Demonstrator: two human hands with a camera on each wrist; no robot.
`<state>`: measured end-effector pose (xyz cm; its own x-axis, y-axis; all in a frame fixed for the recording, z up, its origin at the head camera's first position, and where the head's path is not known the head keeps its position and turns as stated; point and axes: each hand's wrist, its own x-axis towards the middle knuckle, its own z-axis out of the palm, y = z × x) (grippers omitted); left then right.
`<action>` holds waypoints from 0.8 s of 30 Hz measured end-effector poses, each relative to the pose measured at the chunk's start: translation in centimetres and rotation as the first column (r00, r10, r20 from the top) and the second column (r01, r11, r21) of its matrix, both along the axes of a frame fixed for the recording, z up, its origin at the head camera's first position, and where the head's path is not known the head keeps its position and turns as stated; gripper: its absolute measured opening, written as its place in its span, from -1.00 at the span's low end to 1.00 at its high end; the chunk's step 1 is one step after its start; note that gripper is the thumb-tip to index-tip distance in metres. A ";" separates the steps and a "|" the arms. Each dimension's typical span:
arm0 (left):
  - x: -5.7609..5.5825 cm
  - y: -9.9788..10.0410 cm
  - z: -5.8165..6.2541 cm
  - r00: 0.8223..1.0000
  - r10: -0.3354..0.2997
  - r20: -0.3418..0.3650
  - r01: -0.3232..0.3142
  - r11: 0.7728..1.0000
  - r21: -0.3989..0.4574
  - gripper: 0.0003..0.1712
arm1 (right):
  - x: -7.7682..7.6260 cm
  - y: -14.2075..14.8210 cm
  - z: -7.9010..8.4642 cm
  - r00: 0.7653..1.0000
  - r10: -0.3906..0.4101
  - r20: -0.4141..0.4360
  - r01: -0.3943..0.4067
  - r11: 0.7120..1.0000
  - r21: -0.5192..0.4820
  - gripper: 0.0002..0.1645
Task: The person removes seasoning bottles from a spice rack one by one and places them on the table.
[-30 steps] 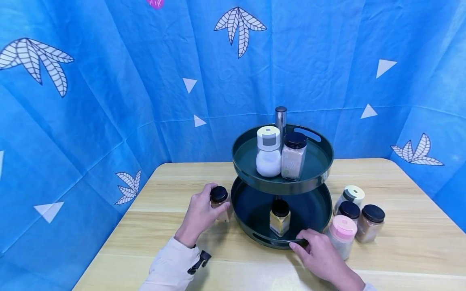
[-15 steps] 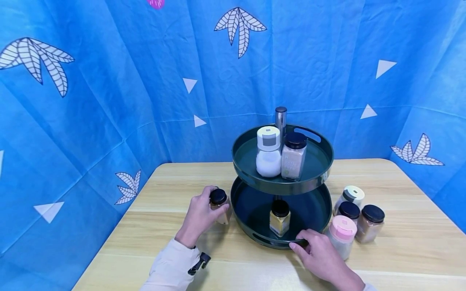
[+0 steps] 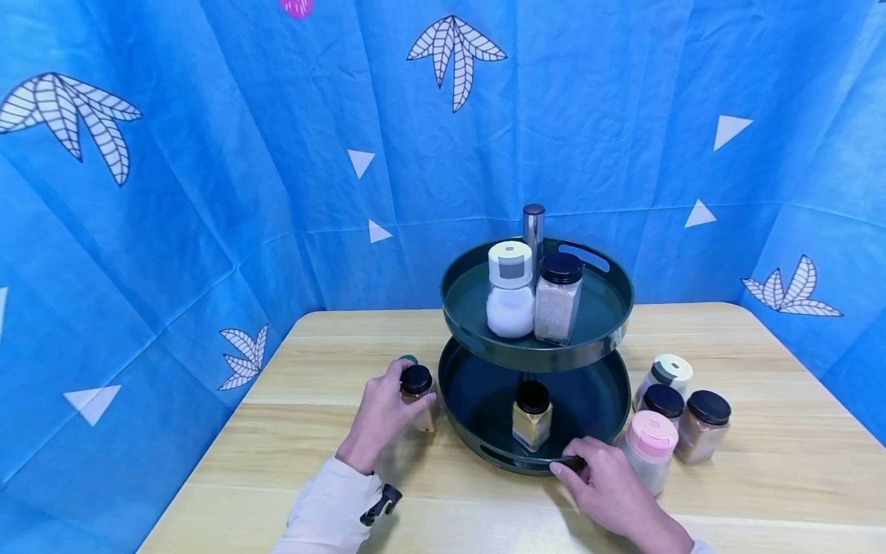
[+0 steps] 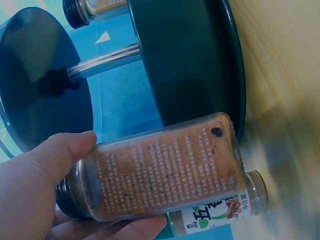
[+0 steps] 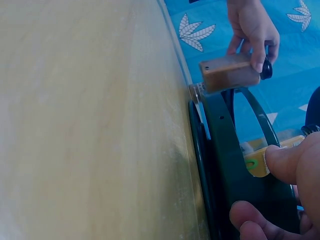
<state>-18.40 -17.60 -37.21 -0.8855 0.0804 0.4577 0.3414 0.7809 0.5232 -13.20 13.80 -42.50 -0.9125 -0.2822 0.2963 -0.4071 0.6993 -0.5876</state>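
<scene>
My left hand (image 3: 381,412) holds a square spice jar (image 4: 165,170) of brownish-orange seasoning near its black lid, left of the two-tier dark green tray stand. The left wrist view shows this jar tilted, its printed side facing the camera. Behind it a second jar (image 4: 215,215) with a white printed label is partly hidden; its green lid (image 3: 410,359) peeks past my fingers. At the front right, my right hand (image 3: 609,485) grips the rim of the lower tray (image 3: 477,400). A black-lidded yellow spice jar (image 3: 531,419) stands inside that tray.
On the upper tray (image 3: 595,308) stand a white-capped shaker (image 3: 511,300) and a black-lidded jar (image 3: 557,304). Several jars cluster right of the stand, including a pink-capped one (image 3: 651,450). Blue patterned cloth (image 3: 609,131) hangs behind the wooden table (image 3: 796,446).
My left hand and its jar have dipped slightly, and a green lid now shows behind them. The right hand has stayed on the lower tray's rim.
</scene>
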 end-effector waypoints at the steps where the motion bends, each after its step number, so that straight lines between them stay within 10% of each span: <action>1: 0.0 0.0 -0.1 1.000 -0.001 0.003 0.001 1.000 0.000 -0.32 | 0.0 0.0 0.0 1.000 0.000 0.003 0.000 1.000 0.001 -0.83; 24: -0.1 0.3 -0.8 0.999 -0.013 0.035 0.013 1.000 0.005 -0.33 | -0.1 0.1 0.0 0.999 -0.004 0.032 0.004 1.000 0.006 -0.84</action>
<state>-18.52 -17.28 -38.06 -0.8998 0.0900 0.4268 0.3328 0.7742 0.5383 -13.29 13.87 -42.46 -0.9226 -0.2804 0.2648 -0.3852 0.7046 -0.5960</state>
